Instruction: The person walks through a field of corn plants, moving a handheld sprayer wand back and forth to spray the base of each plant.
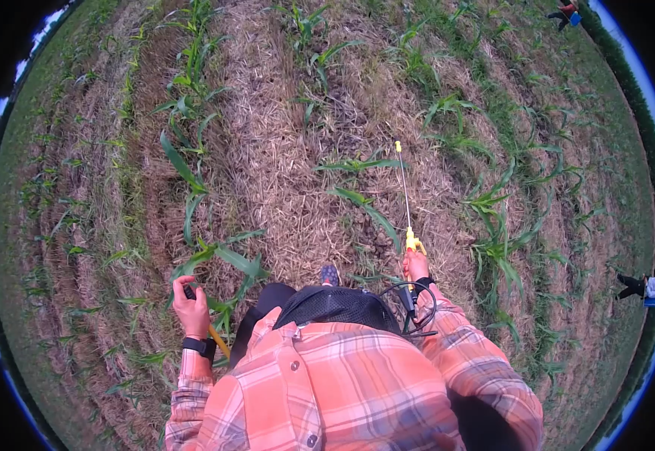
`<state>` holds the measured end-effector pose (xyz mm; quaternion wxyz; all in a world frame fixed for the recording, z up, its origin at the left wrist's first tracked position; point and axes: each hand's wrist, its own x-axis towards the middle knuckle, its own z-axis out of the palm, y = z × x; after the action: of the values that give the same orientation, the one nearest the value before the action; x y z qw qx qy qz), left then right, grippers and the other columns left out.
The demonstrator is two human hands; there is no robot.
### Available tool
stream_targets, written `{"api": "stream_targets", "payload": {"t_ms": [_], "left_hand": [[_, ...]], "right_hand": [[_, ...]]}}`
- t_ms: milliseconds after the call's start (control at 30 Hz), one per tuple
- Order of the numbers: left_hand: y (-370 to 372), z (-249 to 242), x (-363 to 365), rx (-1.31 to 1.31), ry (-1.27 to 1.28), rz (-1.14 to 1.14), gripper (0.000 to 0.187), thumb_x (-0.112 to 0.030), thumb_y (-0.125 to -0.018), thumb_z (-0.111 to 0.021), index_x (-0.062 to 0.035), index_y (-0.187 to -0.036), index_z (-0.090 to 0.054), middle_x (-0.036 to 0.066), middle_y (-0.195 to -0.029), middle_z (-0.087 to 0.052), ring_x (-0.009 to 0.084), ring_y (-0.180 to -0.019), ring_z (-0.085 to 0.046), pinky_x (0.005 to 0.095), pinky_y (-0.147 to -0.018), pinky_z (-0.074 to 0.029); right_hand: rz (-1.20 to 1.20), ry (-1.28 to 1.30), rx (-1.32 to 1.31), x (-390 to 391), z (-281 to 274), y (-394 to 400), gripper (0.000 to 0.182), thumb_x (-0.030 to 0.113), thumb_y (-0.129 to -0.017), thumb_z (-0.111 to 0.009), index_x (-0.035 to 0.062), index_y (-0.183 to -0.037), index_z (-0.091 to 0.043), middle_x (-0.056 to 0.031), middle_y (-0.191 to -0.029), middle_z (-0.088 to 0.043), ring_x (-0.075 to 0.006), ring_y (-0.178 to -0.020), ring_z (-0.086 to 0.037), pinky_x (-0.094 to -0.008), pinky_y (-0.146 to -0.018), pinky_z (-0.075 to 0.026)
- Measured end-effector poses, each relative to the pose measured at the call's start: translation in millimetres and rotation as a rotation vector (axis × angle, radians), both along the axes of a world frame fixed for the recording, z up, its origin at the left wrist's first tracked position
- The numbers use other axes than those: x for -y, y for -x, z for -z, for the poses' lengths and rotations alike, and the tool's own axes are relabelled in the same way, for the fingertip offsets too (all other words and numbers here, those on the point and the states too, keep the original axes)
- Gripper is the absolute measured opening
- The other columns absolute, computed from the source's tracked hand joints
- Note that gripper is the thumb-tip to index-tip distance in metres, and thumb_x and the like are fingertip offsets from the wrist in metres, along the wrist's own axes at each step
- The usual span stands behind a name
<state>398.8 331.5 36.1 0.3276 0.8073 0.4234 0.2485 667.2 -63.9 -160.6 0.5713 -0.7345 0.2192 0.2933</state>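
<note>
Holding a thin spray wand (pixel 411 237), yellow at 2 ends, in closed right hand (pixel 416 265) fingers. Gripping a black handle (pixel 189 290) with bent left hand (pixel 191 310) fingers.

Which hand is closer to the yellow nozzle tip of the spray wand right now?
Right. The right hand grips the yellow handle, behind the nozzle tip along the shaft; the left hand is farther off to the left, around a black grip.

Crop field (pixel 290 218): green plant rows (pixel 180 161), straw-strewn soil (pixel 282 169)
</note>
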Motion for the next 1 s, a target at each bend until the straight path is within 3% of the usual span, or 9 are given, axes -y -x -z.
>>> {"api": "stream_targets", "payload": {"t_ms": [200,367,533,733,1000], "left_hand": [[-28,-4,-18,-0.004,0.036,0.030,0.017,0.001,-0.067,-0.050,-0.0045,-0.083,-0.046,0.000,-0.054,-0.036,0.0084,-0.047,-0.035,0.0242,-0.044,-0.031],[-64,-1,-50,0.034,0.002,0.086,0.018,0.002,-0.067,-0.050,-0.0040,-0.083,-0.046,0.001,-0.056,-0.039,0.0093,-0.048,-0.037,0.0238,-0.046,-0.033],[-92,8,-106,0.061,0.010,0.097,0.018,0.002,-0.067,-0.049,-0.0039,-0.083,-0.046,0.002,-0.058,-0.039,0.0094,-0.050,-0.037,0.0236,-0.046,-0.032],[-99,10,-175,0.075,0.121,0.010,0.018,0.001,-0.066,-0.050,-0.0042,-0.083,-0.046,0.001,-0.057,-0.039,0.0095,-0.049,-0.037,0.0240,-0.046,-0.032],[-121,19,-234,0.054,0.148,-0.018,0.018,0.001,-0.066,-0.050,-0.0038,-0.083,-0.046,0.001,-0.057,-0.040,0.0095,-0.048,-0.039,0.0239,-0.046,-0.033]], "right_hand": [[0.248,0.017,0.034,25,8,-30,0.027,0.032,-0.082,-0.043,0.0054,-0.077,-0.045,-0.0016,-0.052,-0.044,-0.0102,-0.035,-0.037,-0.0241,-0.029,-0.030],[0.279,-0.056,0.031,8,-4,-47,0.025,0.030,-0.082,-0.043,0.0064,-0.072,-0.046,-0.0008,-0.050,-0.043,-0.0099,-0.034,-0.038,-0.0236,-0.029,-0.030],[0.234,0.024,-0.003,-56,-14,-70,0.026,0.030,-0.081,-0.045,0.0074,-0.069,-0.047,0.0000,-0.049,-0.045,-0.0090,-0.035,-0.038,-0.0226,-0.029,-0.029],[-0.047,0.190,-0.075,-176,-31,-97,0.023,0.027,-0.081,-0.043,0.0080,-0.069,-0.047,0.0002,-0.049,-0.045,-0.0091,-0.035,-0.038,-0.0230,-0.030,-0.030],[-0.710,0.286,0.046,-306,-56,-109,0.031,0.035,-0.080,-0.047,0.0069,-0.067,-0.049,0.0003,-0.051,-0.048,-0.0091,-0.037,-0.041,-0.0237,-0.033,-0.032]]}}
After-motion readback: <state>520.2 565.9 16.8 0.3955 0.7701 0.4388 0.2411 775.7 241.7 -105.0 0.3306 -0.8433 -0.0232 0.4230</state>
